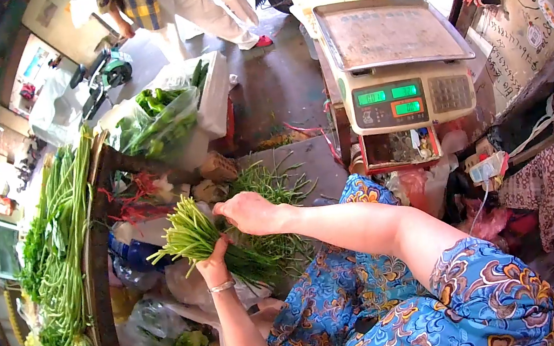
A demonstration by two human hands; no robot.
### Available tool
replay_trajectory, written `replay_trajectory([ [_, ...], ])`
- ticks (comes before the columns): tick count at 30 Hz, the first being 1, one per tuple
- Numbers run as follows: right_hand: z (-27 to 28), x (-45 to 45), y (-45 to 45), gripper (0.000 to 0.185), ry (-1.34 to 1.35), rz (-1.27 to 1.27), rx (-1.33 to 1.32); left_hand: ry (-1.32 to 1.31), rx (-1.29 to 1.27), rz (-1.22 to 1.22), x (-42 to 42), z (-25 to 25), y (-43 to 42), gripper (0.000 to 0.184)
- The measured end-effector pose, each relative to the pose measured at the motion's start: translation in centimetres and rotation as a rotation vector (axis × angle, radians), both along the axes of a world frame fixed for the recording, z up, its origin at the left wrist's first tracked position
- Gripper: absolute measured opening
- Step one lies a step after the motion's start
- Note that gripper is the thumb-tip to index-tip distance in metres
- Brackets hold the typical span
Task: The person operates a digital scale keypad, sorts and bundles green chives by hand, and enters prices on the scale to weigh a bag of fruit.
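- Market stall with a grey floor [272, 89] fills the frame, its edges curving into black at the corners.
- Left hand [213, 261], just left of the middle of the frame, is closed around the lower side of a bunch of green stems [189, 231], a bracelet [221, 287] at its wrist.
- Pale cut ends of the bunch fan toward the upper left; its darker green part hangs toward the lower right, over loose greens [271, 184].
- Right hand [248, 212] reaches in from the right with its fingers bent together at the bunch's upper right side; whether it pinches a stem cannot be told.
- Blue patterned clothing [417, 316] covers the person's lap at the bottom of the frame.
- Long green stalks [69, 230] lie along the left side of the frame, beside a dark ledge.
- Green vegetables in a clear bag [159, 115] sit at the upper left, next to a white box [216, 103].
- Weighing scale [403, 88] with lit green displays stands at the upper right, above a red-edged tray [401, 148].
- Another person [179, 6], in pale trousers and a checked top, is at the top of the frame.
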State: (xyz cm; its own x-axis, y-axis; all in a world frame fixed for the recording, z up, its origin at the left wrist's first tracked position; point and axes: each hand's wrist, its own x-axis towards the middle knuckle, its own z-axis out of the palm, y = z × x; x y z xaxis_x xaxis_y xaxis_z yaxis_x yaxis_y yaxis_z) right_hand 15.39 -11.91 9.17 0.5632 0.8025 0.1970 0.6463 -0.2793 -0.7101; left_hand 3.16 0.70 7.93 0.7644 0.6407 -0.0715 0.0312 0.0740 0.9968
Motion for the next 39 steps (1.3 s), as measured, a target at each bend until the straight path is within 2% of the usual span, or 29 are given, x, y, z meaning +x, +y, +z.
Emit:
replay_trajectory([
  [3, -0.3, 0.0, -0.2, 0.035, -0.087, -0.008, 0.045, -0.01, -0.011, 0.026, 0.1, 0.8, -0.6, 0.029],
  [7, -0.4, 0.1, 0.1, 0.037, -0.034, 0.029, 0.022, -0.032, 0.024, 0.024, 0.2, 1.4, -0.9, 0.03],
  [10, -0.5, 0.0, 0.2, 0.035, -0.014, 0.095, 0.031, -0.063, 0.056, 0.054, 0.2, -0.3, 0.4, 0.03],
  [13, 0.2, -0.1, -0.1, 0.059, 0.132, 0.206, -0.097, -0.072, -0.012, 0.043, 0.1, 0.9, 0.0, 0.028],
  [14, -0.8, -0.4, -0.4, 0.059, 0.13, 0.214, -0.1, -0.073, -0.014, 0.051, 0.1, 1.3, -0.1, 0.028],
  [16, -3.2, -1.4, -0.7, 0.058, -0.14, 0.147, 0.063, -0.043, -0.005, 0.047, 0.0, 1.8, -0.1, 0.025],
  [17, -3.8, -1.1, -0.2, 0.047, -0.11, 0.164, 0.047, -0.041, -0.053, 0.066, 0.0, 1.9, 0.1, 0.022],
  [18, -3.5, -1.0, 0.2, 0.047, -0.111, 0.172, 0.044, -0.042, -0.056, 0.074, -0.1, 1.8, 0.2, 0.022],
  [20, -3.1, -0.6, 0.9, 0.035, 0.09, 0.139, 0.008, -0.001, -0.077, 0.089, -0.3, 1.4, 0.7, 0.021],
  [21, -2.6, -0.6, 1.0, 0.025, 0.096, 0.094, 0.034, 0.09, 0.119, 0.037, -0.5, 1.6, 1.1, 0.021],
  [22, -2.2, -0.6, 0.8, 0.025, 0.096, 0.101, 0.03, 0.091, 0.115, 0.044, -0.7, 1.0, 1.8, 0.021],
  [24, -1.5, -0.5, 0.5, 0.024, -0.156, 0.087, 0.056, 0.101, 0.114, 0.017, -0.9, -0.2, 2.6, 0.02],
  [26, -1.8, -0.5, 0.9, 0.026, -0.167, 0.097, 0.059, 0.079, 0.101, 0.023, -1.1, -0.3, 2.7, 0.02],
  [27, -1.9, -0.5, 0.9, 0.031, -0.176, 0.095, 0.053, 0.015, 0.466, -0.022, -1.2, -0.7, 3.0, 0.022],
  [29, -2.7, -0.7, 0.9, 0.036, -0.185, 0.096, 0.038, -0.05, 0.823, -0.063, -1.7, -1.5, 3.2, 0.023],
  [31, -4.3, -1.4, 1.2, 0.042, -0.099, 0.07, 0.276, -0.011, 0.056, 0.042, -1.3, 2.4, 0.9, 0.027],
  [34, -4.4, -0.6, 1.8, 0.047, -0.02, 0.053, 0.223, -0.023, 0.102, -0.019, -1.7, 1.6, 1.4, 0.019],
  [35, -2.9, 0.0, 1.6, 0.041, 0.179, 0.082, 0.159, 0.002, 0.105, -0.05, -2.1, 1.9, 1.4, 0.018],
  [36, -2.0, 0.3, 1.6, 0.032, 0.246, 0.056, 0.172, 0.031, -0.059, -0.009, -2.0, 2.2, 1.2, 0.017],
  [37, -1.5, 0.3, 1.7, 0.026, 0.361, 0.03, 0.222, -0.004, -0.106, -0.027, -1.9, 2.0, 1.2, 0.022],
  [39, -1.2, 0.7, 2.3, 0.029, 0.606, 0.068, 0.317, -0.036, -0.153, -0.035, -1.8, 1.9, 1.3, 0.029],
])
